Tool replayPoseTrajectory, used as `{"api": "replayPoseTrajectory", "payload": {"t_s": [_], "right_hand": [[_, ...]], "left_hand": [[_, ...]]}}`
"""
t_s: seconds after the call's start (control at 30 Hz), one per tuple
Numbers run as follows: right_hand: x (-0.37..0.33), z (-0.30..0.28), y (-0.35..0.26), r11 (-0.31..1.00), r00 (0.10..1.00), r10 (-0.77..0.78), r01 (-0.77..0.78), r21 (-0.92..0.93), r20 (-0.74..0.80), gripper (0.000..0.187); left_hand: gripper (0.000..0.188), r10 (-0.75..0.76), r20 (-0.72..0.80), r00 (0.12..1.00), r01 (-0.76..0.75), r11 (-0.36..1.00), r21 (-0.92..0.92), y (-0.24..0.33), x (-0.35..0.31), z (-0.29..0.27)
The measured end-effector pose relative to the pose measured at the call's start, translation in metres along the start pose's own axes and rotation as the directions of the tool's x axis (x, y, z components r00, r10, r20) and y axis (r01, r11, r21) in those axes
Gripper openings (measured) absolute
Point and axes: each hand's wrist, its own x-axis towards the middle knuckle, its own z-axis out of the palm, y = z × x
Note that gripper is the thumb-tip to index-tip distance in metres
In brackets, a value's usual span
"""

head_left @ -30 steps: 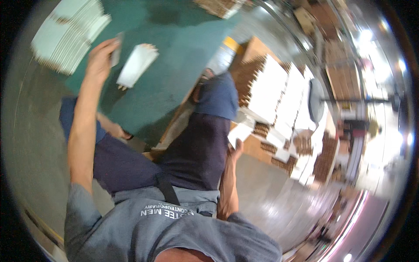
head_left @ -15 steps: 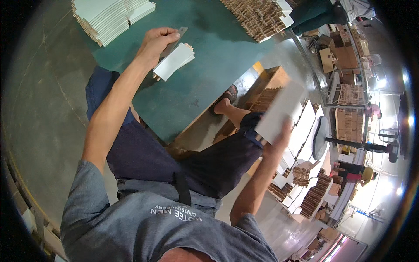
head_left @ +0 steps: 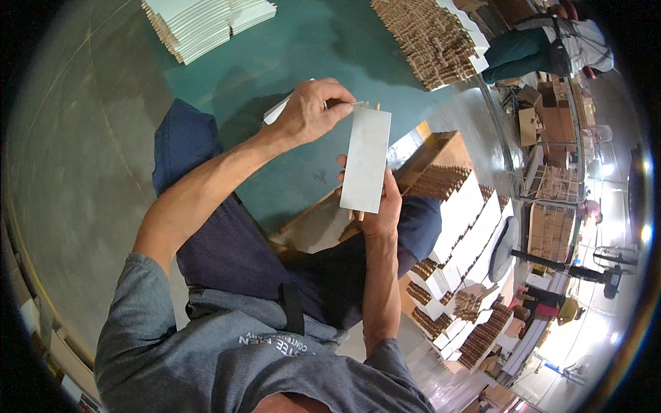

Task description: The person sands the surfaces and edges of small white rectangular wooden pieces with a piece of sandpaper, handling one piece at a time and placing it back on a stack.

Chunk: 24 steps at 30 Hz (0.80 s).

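My right hand (head_left: 384, 210) grips a white rectangular panel (head_left: 366, 162) from below and along its right side. Short wooden sticks (head_left: 357, 215) poke out past both ends of the panel. At its far end, my left hand (head_left: 313, 110) pinches a thin metal strip, like a blade, between thumb and fingers; only a sliver of it shows. The fingertips are close to the panel's corner; whether they touch it I cannot tell. Behind the left hand, a small stack of white panels (head_left: 277, 111) lies on the green tabletop (head_left: 289, 51), mostly hidden.
Stacked white panels (head_left: 206, 24) stand at the table's far left, and a large stack with brown edges (head_left: 430, 41) at its far right. More white panels with brown edges (head_left: 461, 213) are piled to my right, beside a fan (head_left: 506, 249). Another person (head_left: 530, 51) stands at the upper right.
My right hand has brought the panel leftward, in front of me. My left hand has moved right from over the small stack to the panel's far end, with the metal strip still pinched.
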Motion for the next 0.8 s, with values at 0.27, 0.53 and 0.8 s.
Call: {"api": "replayPoseTrajectory", "payload": {"t_s": [0.27,0.53,0.8], "right_hand": [[0.008,0.010,0.014,0.993,0.984,0.113,-0.116,0.015,0.138,0.064],[0.015,-0.022,0.013,0.982,0.991,0.130,-0.135,0.131,0.042,0.058],[0.010,-0.005,0.010,0.988,0.994,0.108,-0.108,0.114,0.008,0.054]], "left_hand": [[0.011,0.074,-0.055,0.996,-0.067,0.990,0.123,-0.009,0.002,0.003],[0.009,0.424,0.207,0.882,-0.465,0.855,0.230,0.016,-0.027,0.036],[0.011,0.378,0.032,0.925,-0.371,0.883,0.286,0.014,-0.011,0.036]]}}
